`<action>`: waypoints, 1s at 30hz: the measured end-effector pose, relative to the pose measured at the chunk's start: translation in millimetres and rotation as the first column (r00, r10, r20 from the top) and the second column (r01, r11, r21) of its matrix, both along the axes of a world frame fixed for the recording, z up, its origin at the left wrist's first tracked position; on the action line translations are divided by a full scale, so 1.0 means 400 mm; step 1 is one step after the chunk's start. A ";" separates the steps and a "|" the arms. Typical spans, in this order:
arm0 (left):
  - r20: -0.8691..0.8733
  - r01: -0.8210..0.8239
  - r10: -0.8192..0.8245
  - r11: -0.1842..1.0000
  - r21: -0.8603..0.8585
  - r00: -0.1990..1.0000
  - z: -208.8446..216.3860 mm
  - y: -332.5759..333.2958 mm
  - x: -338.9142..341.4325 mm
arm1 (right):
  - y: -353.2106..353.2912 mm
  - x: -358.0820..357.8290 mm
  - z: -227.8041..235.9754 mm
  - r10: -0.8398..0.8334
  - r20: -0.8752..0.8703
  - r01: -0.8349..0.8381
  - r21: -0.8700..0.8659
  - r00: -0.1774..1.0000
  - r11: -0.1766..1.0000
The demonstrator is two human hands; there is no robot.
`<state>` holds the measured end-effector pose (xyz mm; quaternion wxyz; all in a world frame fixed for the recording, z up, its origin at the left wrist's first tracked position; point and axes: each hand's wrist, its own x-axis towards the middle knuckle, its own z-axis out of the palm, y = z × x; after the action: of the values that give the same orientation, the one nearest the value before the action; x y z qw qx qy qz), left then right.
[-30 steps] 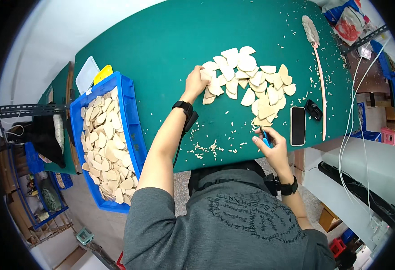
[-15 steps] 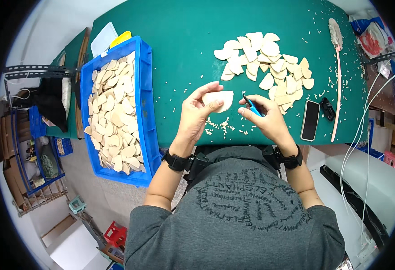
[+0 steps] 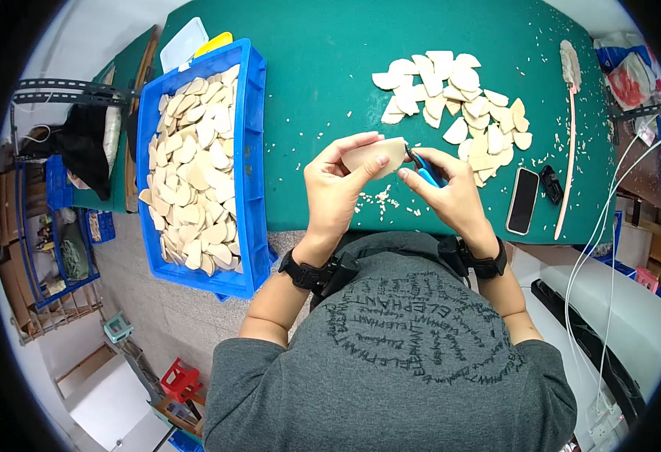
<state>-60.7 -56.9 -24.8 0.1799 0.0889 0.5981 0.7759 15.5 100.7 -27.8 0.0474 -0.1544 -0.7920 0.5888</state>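
Note:
Between its thumb and fingers, my left hand [image 3: 337, 184] pinches a pale half-round piece [image 3: 379, 157], flat and cream-coloured. My right hand [image 3: 451, 192] is closed around blue-handled nippers [image 3: 430, 172], whose dark jaws meet the right edge of that piece. Whether the jaws are closed on it is too small to tell. Small pale clippings [image 3: 379, 200] lie on the green table below my hands. Beyond my right hand spreads a loose heap of similar half-round pieces [image 3: 470, 105].
A blue crate [image 3: 251, 151] full of such pieces stands on the left, with white and yellow lids [image 3: 184, 45] behind it. At right lie a phone [image 3: 523, 200], a small black object [image 3: 550, 184] and a long-handled duster [image 3: 569, 135]. White cables [image 3: 594, 248] hang at far right.
The nippers have come up against the edge of the pale piece, where a gap showed before. The piece in my left hand has turned somewhat. The whole view has shifted slightly.

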 end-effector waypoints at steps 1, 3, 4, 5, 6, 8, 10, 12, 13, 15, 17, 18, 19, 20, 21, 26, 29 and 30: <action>-0.005 -0.001 0.001 1.000 -0.007 1.000 0.000 -0.002 0.001 | -0.002 -0.001 0.001 -0.003 0.005 0.003 0.013 1.000 1.000; -0.028 -0.009 0.008 1.000 -0.027 1.000 0.000 -0.004 0.004 | -0.007 -0.001 0.000 -0.016 -0.004 0.016 0.032 1.000 0.999; -0.045 -0.015 0.013 0.999 -0.040 0.999 0.001 -0.004 0.005 | -0.011 -0.001 -0.002 -0.025 -0.018 0.026 0.038 1.000 0.999; -0.063 -0.022 0.018 0.998 -0.053 0.998 0.002 -0.004 0.007 | -0.014 -0.001 -0.003 -0.035 -0.032 0.037 0.043 0.999 0.998; -0.075 -0.025 0.021 0.998 -0.055 0.997 0.004 -0.005 0.008 | -0.017 -0.002 -0.002 -0.036 -0.029 0.037 0.047 0.999 0.998; -0.100 -0.033 0.027 0.998 -0.059 0.995 0.007 -0.008 0.009 | -0.021 -0.004 0.000 -0.037 -0.022 0.039 0.054 0.999 0.998; -0.097 -0.042 0.036 0.997 -0.058 0.995 0.010 -0.010 0.010 | -0.027 -0.008 -0.002 -0.035 -0.029 0.037 0.046 0.999 0.998; -0.102 -0.047 0.041 0.997 -0.064 0.994 0.010 -0.014 0.010 | -0.031 -0.011 -0.001 -0.027 -0.012 0.028 0.045 1.000 0.999; -0.108 -0.049 0.041 0.996 -0.070 0.993 0.009 -0.016 0.009 | -0.032 -0.012 0.002 -0.021 0.009 0.020 0.048 1.000 0.999; -0.112 -0.051 0.042 0.996 -0.078 0.993 0.007 -0.020 0.008 | -0.035 -0.015 0.000 -0.014 0.006 0.014 0.049 1.000 0.999; -0.108 -0.053 0.044 0.995 -0.082 0.993 0.004 -0.023 0.007 | -0.039 -0.018 -0.011 -0.015 -0.043 0.017 0.045 0.999 0.999; -0.110 -0.055 0.045 0.995 -0.085 0.993 0.002 -0.025 0.006 | -0.040 -0.020 -0.012 -0.013 -0.043 0.014 0.039 0.999 0.999; -0.113 -0.056 0.046 0.994 -0.089 0.993 0.000 -0.026 0.005 | -0.040 -0.021 -0.013 -0.010 -0.044 0.012 0.033 0.999 0.999; -0.115 -0.058 0.047 0.994 -0.092 0.992 -0.001 -0.027 0.005 | -0.040 -0.023 -0.014 -0.008 -0.045 0.010 0.028 0.999 1.000; -0.118 -0.062 0.051 0.994 -0.094 0.992 -0.001 -0.028 0.005 | -0.040 -0.025 -0.016 -0.006 -0.032 0.006 0.016 0.999 1.000; -0.124 -0.074 0.059 0.990 -0.123 0.991 -0.007 -0.033 0.001 | -0.037 -0.029 -0.023 0.012 0.051 -0.012 -0.008 0.999 1.000; -0.082 -0.086 0.077 0.991 -0.104 0.994 -0.018 -0.035 -0.005 | -0.044 -0.032 -0.046 0.004 0.013 -0.004 -0.021 1.000 1.000; -0.053 -0.084 0.079 0.992 -0.095 0.995 -0.019 -0.037 -0.008 | -0.045 -0.035 -0.053 -0.017 0.000 0.016 -0.070 1.000 0.997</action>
<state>-63.9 -71.7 -32.6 0.1372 0.0747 0.6424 0.7503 1.4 82.6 -49.1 0.0471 -0.1623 -0.7695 0.6158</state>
